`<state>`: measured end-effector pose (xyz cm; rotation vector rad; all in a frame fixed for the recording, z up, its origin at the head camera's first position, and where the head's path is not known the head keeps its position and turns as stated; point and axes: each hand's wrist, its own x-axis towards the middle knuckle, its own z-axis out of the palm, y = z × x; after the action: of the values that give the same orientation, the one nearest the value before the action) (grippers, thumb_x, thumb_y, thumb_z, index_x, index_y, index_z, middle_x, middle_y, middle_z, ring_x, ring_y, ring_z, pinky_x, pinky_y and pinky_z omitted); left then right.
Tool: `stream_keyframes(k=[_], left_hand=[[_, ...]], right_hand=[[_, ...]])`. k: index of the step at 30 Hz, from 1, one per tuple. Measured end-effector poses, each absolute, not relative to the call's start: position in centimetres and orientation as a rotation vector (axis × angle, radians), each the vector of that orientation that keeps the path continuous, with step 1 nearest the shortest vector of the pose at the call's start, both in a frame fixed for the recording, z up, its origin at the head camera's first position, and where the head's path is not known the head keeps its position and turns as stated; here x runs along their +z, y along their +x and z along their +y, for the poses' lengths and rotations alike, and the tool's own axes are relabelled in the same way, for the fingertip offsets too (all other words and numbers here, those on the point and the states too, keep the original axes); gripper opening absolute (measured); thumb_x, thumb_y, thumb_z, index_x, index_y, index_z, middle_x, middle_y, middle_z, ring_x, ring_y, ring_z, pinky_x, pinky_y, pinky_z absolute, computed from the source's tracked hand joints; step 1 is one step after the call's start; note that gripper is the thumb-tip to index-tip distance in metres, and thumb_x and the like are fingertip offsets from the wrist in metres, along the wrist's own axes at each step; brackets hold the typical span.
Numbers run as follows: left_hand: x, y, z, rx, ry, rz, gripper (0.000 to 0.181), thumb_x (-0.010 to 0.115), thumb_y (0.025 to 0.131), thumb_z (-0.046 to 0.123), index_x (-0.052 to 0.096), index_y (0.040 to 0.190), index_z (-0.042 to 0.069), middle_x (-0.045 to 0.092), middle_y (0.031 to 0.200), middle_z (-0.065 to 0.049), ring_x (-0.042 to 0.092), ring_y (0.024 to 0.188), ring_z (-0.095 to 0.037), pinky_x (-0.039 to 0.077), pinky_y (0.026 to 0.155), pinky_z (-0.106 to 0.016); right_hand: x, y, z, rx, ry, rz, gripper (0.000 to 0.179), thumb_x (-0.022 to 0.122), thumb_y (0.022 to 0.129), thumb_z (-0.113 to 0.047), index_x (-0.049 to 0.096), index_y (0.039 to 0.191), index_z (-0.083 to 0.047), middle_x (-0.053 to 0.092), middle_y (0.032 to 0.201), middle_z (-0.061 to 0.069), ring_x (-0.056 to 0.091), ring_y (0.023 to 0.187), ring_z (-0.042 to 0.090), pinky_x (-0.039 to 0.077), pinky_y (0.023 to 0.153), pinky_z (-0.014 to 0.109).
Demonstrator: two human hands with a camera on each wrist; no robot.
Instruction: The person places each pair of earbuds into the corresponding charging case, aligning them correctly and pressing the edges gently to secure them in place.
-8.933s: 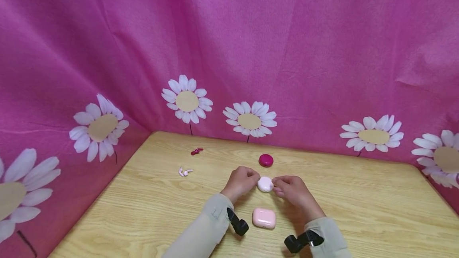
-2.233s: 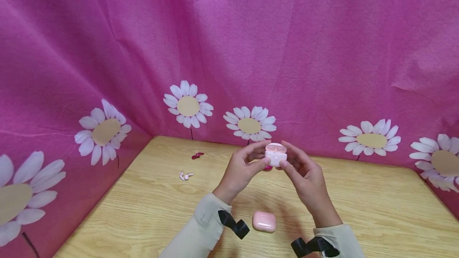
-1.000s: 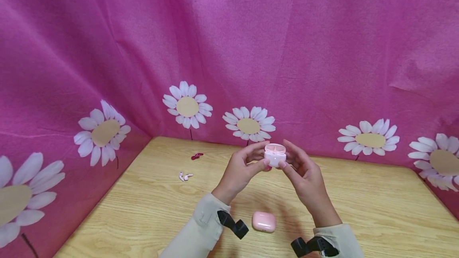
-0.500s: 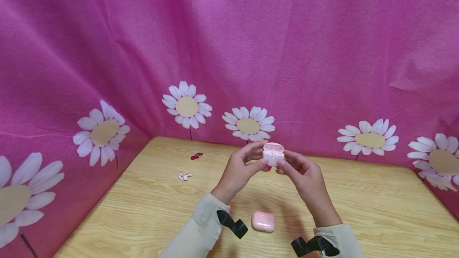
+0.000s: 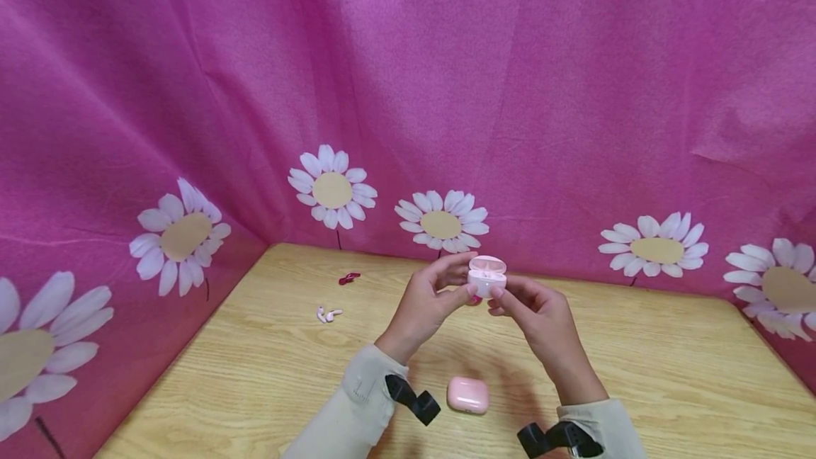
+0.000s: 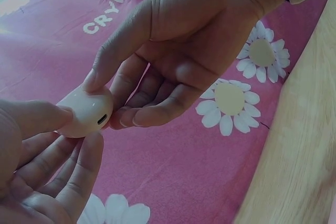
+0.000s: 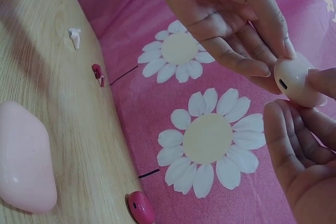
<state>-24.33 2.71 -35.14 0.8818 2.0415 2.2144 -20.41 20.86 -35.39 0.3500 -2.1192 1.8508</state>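
A small white earbud case (image 5: pixel 487 285), raised above the table with its lid up, shows a pinkish inside whose details are too small to tell. My left hand (image 5: pixel 422 299) holds its left side, thumb on the front. On the opposite side, my right hand (image 5: pixel 547 317) grips it between thumb and fingers. Both wrist views show a dark charging port on the case (image 6: pixel 92 111). Behind and below it on the table, a dark pink case (image 7: pixel 140 208) is mostly hidden in the head view. Nearer the forearms lies a closed light pink case (image 5: pixel 468 394).
Two white earbuds (image 5: pixel 329 314) lie on the wooden table (image 5: pixel 255 374) to the left. Farther back are dark pink earbuds (image 5: pixel 349 278). A pink curtain (image 5: pixel 542 91) with daisies borders the table at the back and sides.
The white case, closed on the table at first, has been lifted by both hands and its lid opened. Lately it shifted slightly left, and the right fingers drew in lower beside it.
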Motion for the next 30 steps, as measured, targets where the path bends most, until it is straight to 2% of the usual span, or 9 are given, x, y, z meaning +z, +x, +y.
stream_keyframes(k=[6,15,21,30], left_hand=[[-35.1,-24.3,2.7,2.181,0.903,2.063,0.045,0.067,0.090,0.007,0.057,0.133,0.016,0.065,0.116,-0.009,0.062,0.103,-0.020,0.055,0.082,-0.032],[-33.0,-22.5,2.2,2.158,0.923,2.072,0.044,0.064,0.090,0.000,0.055,0.133,0.005,0.064,0.116,-0.017,0.062,0.103,-0.026,0.055,0.081,-0.030],[-32.8,-22.4,2.1,2.148,0.908,2.112,0.044,0.065,0.090,0.001,0.056,0.132,0.009,0.065,0.115,-0.015,0.062,0.103,-0.025,0.055,0.081,-0.030],[-35.0,-24.5,2.1,2.103,0.977,2.140,0.046,0.067,0.090,0.006,0.056,0.133,0.017,0.066,0.115,-0.008,0.063,0.102,-0.019,0.055,0.082,-0.030]], right_hand=[[-35.4,-20.4,20.8,1.857,0.359,-2.117,0.029,0.065,0.093,-0.010,0.062,0.112,0.010,0.070,0.089,0.000,0.068,0.078,0.015,0.057,0.073,0.031],[-35.5,-20.4,20.8,1.880,0.373,-2.102,0.027,0.065,0.092,-0.007,0.062,0.111,0.012,0.069,0.086,0.000,0.067,0.075,0.012,0.057,0.071,0.030],[-35.3,-20.4,20.7,1.865,0.350,-2.114,0.028,0.066,0.091,-0.009,0.062,0.111,0.010,0.070,0.088,0.002,0.068,0.076,0.014,0.057,0.072,0.031],[-35.5,-20.4,20.6,1.835,0.345,-2.123,0.028,0.067,0.091,-0.008,0.063,0.113,0.009,0.070,0.094,0.002,0.069,0.080,0.019,0.057,0.074,0.032]])
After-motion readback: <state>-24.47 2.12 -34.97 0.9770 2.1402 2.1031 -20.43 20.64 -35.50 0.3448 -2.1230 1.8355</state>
